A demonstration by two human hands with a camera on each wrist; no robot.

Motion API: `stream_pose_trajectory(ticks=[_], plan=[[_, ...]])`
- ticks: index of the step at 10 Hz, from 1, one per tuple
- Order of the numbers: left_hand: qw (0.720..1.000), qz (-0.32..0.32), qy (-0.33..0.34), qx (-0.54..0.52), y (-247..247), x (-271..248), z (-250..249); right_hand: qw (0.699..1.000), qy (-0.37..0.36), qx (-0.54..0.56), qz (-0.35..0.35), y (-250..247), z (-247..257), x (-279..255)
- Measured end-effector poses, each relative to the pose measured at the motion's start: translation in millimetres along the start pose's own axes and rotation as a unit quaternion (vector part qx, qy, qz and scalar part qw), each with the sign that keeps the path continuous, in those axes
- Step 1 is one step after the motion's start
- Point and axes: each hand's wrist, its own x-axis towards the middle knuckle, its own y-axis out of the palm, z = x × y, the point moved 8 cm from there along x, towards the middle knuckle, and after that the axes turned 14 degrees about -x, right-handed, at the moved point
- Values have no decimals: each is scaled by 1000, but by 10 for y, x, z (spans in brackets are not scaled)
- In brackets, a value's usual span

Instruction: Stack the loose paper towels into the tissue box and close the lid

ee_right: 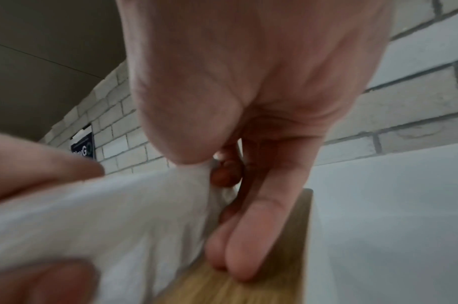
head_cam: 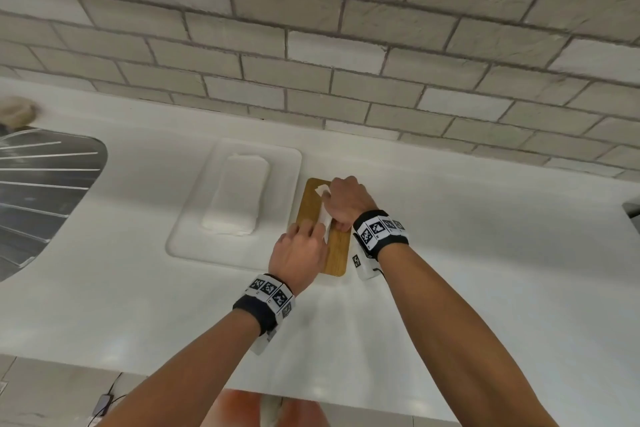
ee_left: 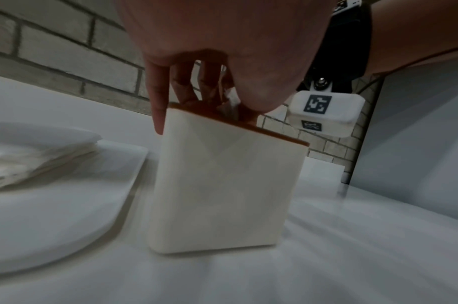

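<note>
The tissue box stands on the counter with its wooden lid (head_cam: 337, 253) on top of its white body (ee_left: 222, 195). A white paper towel (head_cam: 322, 190) sticks up from the middle of the lid. My right hand (head_cam: 337, 204) is over the lid's far half: thumb and index finger pinch the towel (ee_right: 119, 216), while the other fingers (ee_right: 251, 236) press on the wood. My left hand (head_cam: 317, 227) reaches in from the near side, its fingers (ee_left: 157, 115) down on the lid and holding the towel's near end. A stack of loose paper towels (head_cam: 239, 194) lies to the left.
The stack sits on a shallow white tray (head_cam: 194, 243) left of the box. A steel sink drainer (head_cam: 41, 191) fills the far left. A brick wall (head_cam: 311, 62) runs along the back of the white counter (head_cam: 485, 270).
</note>
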Motion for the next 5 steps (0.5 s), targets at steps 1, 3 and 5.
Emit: stream_pose_trajectory(ticks=[1,3,5], plan=[[1000,-3,-5,10,-4,-6,-8,998,33,18,-41,-32,-46,-7],[999,26,-28,25,-35,-69,-33,991,83,17,-102,-288,-103,-101],[996,-63,-22,-51,-560,-432,120,978,110,46,-169,-441,-264,-722]])
